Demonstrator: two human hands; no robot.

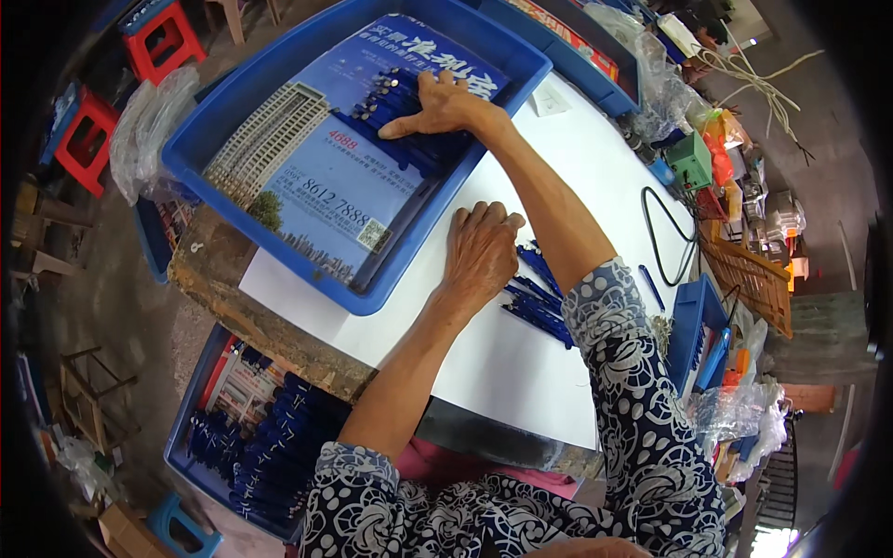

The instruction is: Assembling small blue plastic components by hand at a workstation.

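Inside a blue plastic tray (pixel 358 302) lined with a printed poster sheet (pixel 307 177), my right hand (pixel 442 107) is closed over a bundle of slim dark-blue pens (pixel 395 98). Its thumb is on the near side and its fingers lie across the far side. Below it, my left hand (pixel 482 246) rests knuckles up on a white sheet (pixel 502 372), fingers curled under. Whatever those fingers hold is hidden. Right beside it, a loose group of blue pens (pixel 539 302) lies on the sheet, partly covered by my right forearm.
A lower blue tray (pixel 177 409) full of blue pens stands at the left. One single pen (pixel 651 286) and a black cord loop (pixel 645 219) lie at the right of the table. Another blue tray (pixel 614 98) sits at the far side; red stools (pixel 88 139) stand far left.
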